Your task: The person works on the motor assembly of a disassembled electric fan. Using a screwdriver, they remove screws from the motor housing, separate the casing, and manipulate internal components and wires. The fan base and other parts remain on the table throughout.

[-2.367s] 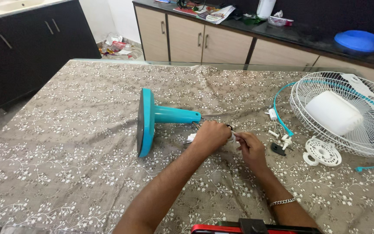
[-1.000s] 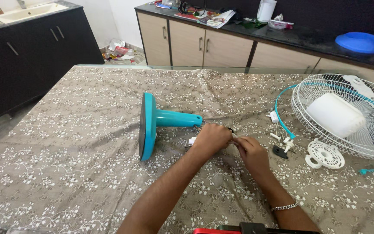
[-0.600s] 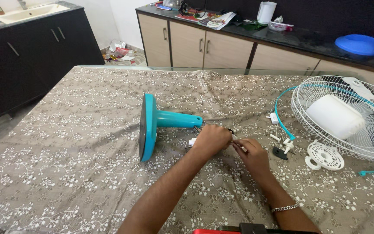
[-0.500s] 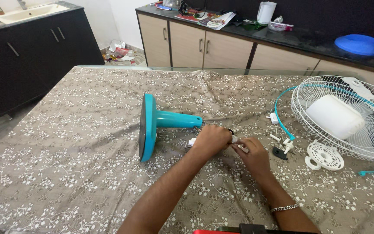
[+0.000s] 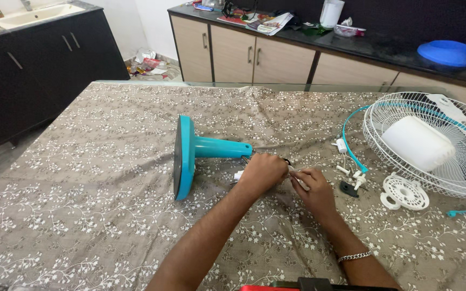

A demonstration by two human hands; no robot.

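Step in hand: both hands are working together on a small part at the open end of the teal fan stand [image 5: 203, 151], which is lying on its side at the centre of the frame.
Left hand [image 5: 262, 173]: it is curling closed over the end of the stand's stem; what it is pinching is hidden under the knuckles.
Right hand [image 5: 313, 186]: it is closing its fingers on a small white piece [image 5: 293, 171] just beside the left hand, touching it.
Loose parts: white screws and clips [image 5: 351, 175] and a round white cap [image 5: 404, 192] are lying at centre right, near the white wire guard [image 5: 438, 143].
Surface: everything is resting on a brown flowered tablecloth [image 5: 82, 215].
Next move, by my judgement: it is calling for fine fingertip alignment, with the stem kept from rolling.
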